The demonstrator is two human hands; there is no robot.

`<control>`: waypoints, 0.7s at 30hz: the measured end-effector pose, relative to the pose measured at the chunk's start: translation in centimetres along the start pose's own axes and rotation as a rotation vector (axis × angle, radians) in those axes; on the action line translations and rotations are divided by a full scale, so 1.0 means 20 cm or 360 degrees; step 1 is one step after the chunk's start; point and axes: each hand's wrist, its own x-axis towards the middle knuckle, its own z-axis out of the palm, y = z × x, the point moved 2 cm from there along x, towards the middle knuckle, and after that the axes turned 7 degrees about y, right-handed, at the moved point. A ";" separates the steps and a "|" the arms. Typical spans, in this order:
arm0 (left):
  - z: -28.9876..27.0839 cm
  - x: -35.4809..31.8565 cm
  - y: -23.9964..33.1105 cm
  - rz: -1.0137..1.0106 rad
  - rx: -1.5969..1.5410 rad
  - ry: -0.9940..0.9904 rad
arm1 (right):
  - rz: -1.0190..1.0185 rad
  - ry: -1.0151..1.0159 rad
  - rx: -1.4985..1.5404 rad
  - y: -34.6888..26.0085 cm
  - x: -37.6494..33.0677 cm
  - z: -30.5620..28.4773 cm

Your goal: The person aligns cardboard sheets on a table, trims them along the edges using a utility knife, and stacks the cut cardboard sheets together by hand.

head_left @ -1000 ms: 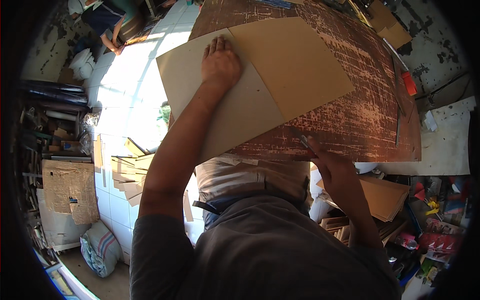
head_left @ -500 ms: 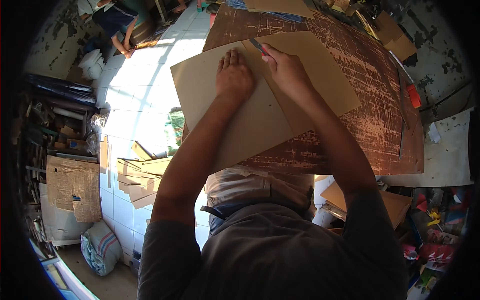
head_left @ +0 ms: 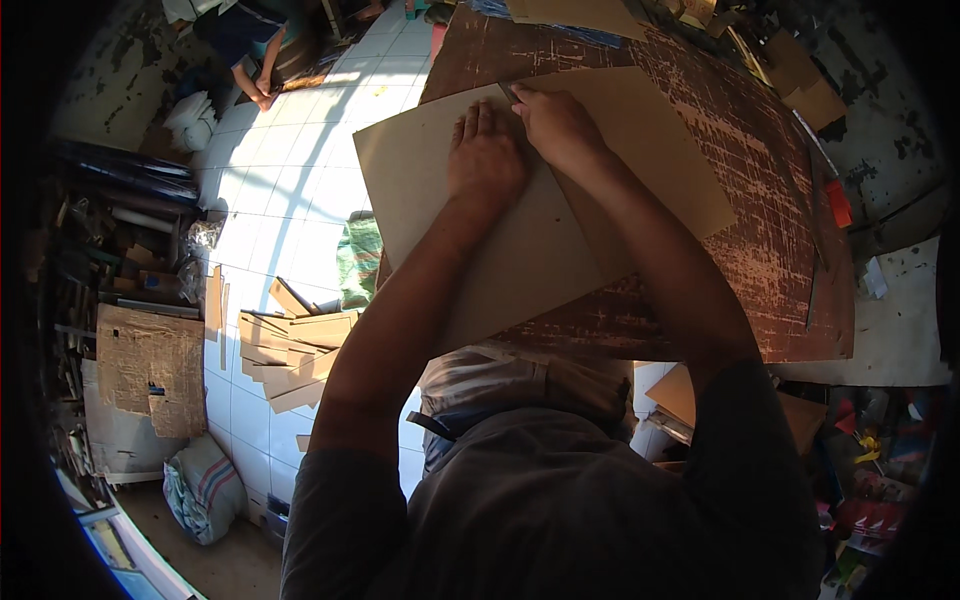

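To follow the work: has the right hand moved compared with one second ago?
Yes. The right hand went from the near edge of the table up onto the cardboard sheet, beside the left hand.

Matt, smooth cardboard sheet on a scuffed, worn wooden table.

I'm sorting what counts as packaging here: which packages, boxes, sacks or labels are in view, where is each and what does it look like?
Flattened cardboard box: on the floor at far left, brown, torn, roughly rectangular.
Sack: on the floor at lower left, bulging, pale with darker stripes.
Stack of cardboard pieces: on the white tiles beside the table, tan, cut strips and panels.
No screens, and no labels clear enough to tell.
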 end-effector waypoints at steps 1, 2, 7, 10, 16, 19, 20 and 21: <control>0.00 0.00 0.00 -0.0007 -0.0002 0.0003 | 0.0010 -0.0049 -0.0070 -0.01 0.01 0.00; 0.00 0.00 0.00 -0.0015 -0.0005 0.0007 | 0.0019 -0.0099 -0.0141 -0.01 0.02 0.00; -0.01 0.00 0.01 -0.0004 -0.0016 0.0013 | 0.0060 -0.0155 -0.0153 -0.03 0.03 -0.03; -0.02 0.00 0.02 -0.0014 -0.0030 0.0020 | 0.0051 -0.0167 -0.0126 -0.02 -0.03 -0.05; -0.01 0.00 0.01 -0.0025 0.0012 -0.0027 | 0.0006 -0.0006 -0.0004 -0.03 -0.35 -0.16; 0.00 0.02 0.02 -0.0014 0.0011 -0.0049 | 0.0081 -0.0076 -0.0023 -0.06 -0.59 -0.28; 0.02 0.02 0.01 -0.0015 0.0027 -0.0039 | 0.0040 -0.0133 -0.0086 -0.07 -0.68 -0.30; 0.03 0.01 0.00 -0.0016 0.0024 -0.0049 | 0.0046 -0.0141 -0.0085 -0.08 -0.77 -0.34</control>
